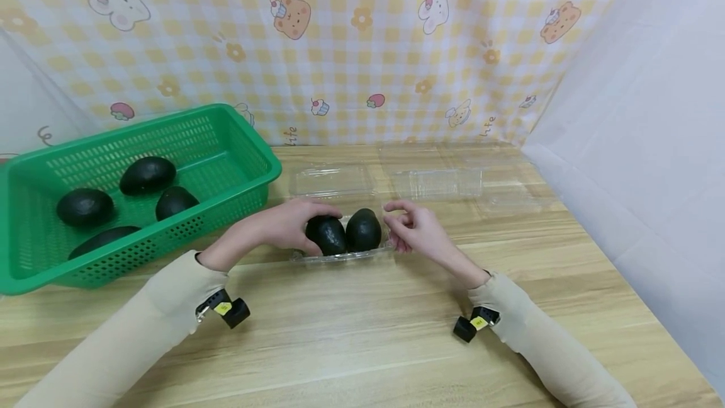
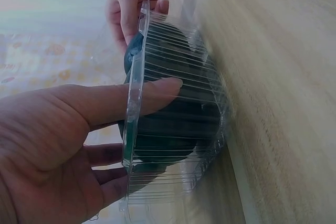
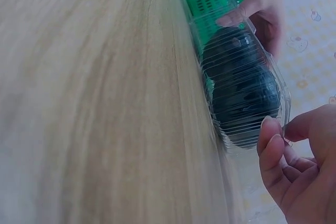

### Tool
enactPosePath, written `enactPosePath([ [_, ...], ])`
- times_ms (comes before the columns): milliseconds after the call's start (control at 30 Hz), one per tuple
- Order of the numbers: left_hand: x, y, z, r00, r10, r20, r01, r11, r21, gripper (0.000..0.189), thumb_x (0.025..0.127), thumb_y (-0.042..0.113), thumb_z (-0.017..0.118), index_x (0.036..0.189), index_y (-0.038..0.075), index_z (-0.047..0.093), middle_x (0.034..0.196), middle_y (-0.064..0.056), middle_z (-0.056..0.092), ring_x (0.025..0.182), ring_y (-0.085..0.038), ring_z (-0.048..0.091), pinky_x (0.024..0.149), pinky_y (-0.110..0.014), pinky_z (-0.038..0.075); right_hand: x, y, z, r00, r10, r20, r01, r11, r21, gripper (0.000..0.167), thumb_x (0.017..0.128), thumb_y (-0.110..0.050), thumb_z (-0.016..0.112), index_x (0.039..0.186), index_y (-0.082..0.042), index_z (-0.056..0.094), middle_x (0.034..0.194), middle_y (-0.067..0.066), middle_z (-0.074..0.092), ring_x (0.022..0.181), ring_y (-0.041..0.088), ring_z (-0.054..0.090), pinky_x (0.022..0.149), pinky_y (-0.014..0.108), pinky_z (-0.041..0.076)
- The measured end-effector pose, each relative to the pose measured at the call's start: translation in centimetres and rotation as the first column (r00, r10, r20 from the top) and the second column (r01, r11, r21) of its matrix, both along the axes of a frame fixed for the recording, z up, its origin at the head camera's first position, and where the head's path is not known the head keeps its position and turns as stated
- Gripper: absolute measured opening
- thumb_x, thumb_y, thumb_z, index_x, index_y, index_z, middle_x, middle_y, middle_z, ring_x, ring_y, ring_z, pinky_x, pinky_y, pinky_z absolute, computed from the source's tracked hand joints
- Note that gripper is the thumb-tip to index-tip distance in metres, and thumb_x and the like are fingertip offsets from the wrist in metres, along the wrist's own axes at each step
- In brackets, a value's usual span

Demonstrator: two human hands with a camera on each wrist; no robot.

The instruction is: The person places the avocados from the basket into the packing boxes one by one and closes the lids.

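Two dark avocados lie side by side in a clear ribbed plastic container [image 1: 343, 257] on the table. My left hand [image 1: 287, 224] reaches in over the container's left end. Its thumb and fingers are around the left avocado [image 1: 326, 235], with the thumb inside the ribbed wall in the left wrist view. The right avocado [image 1: 364, 230] stands against it, held by neither hand. At the container's right end, my right hand [image 1: 420, 232] pinches the rim between thumb and fingers, as the right wrist view shows. The left hand's fingertips are partly hidden behind the avocado.
To the left stands a green perforated basket [image 1: 235, 191] holding several avocados [image 1: 148, 175]. A clear plastic lid or tray half [image 1: 331, 179] lies right behind the container. More clear plastic packaging [image 1: 444, 183] lies at the back right, near a checked cloth [image 1: 362, 62].
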State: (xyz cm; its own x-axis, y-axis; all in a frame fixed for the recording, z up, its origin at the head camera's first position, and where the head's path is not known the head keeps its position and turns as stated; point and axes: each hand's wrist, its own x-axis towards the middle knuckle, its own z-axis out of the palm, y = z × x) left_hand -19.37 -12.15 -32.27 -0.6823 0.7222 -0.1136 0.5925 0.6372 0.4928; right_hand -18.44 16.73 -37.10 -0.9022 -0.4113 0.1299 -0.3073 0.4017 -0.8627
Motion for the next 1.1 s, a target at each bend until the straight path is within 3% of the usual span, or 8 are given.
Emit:
enactPosePath([
  [533,0.9,-0.5,-0.3,1.000,-0.019,-0.020,0.021,0.997,0.078,0.067,0.082,0.015,0.084,0.140,0.000,0.055,0.138,-0.017,0.058,0.126,-0.036,0.053,0.100,-0.049,0.047,0.3,0.2,0.1,0.999,0.051,-0.018,-0.050,0.998,0.023,0.023,0.102,-0.008,0.060,0.120,0.007,0.058,0.063,0.006,0.065,0.046,0.018,0.055,0.042,0.025,0.047],
  [867,1.2,-1.3,0.2,0.994,0.093,0.063,-0.101,0.984,0.144,0.066,0.088,0.016,0.079,0.145,0.000,0.049,0.143,-0.023,0.051,0.125,-0.042,0.055,0.100,-0.052,0.049,0.1,0.5,0.2,0.999,0.047,0.022,-0.048,0.999,0.024,0.029,0.102,-0.010,0.061,0.124,0.009,0.056,0.066,0.007,0.066,0.049,0.019,0.057,0.044,0.027,0.048],
  [1100,1.1,-2.2,0.0,0.980,0.195,0.029,-0.195,0.937,0.289,0.046,0.092,0.008,0.073,0.134,-0.004,0.058,0.130,-0.021,0.061,0.115,-0.039,0.059,0.093,-0.047,0.054,-0.2,0.4,0.4,0.999,0.002,0.039,-0.003,1.000,0.031,0.035,0.103,-0.016,0.059,0.129,0.007,0.056,0.068,0.007,0.065,0.052,0.021,0.060,0.046,0.030,0.052],
])
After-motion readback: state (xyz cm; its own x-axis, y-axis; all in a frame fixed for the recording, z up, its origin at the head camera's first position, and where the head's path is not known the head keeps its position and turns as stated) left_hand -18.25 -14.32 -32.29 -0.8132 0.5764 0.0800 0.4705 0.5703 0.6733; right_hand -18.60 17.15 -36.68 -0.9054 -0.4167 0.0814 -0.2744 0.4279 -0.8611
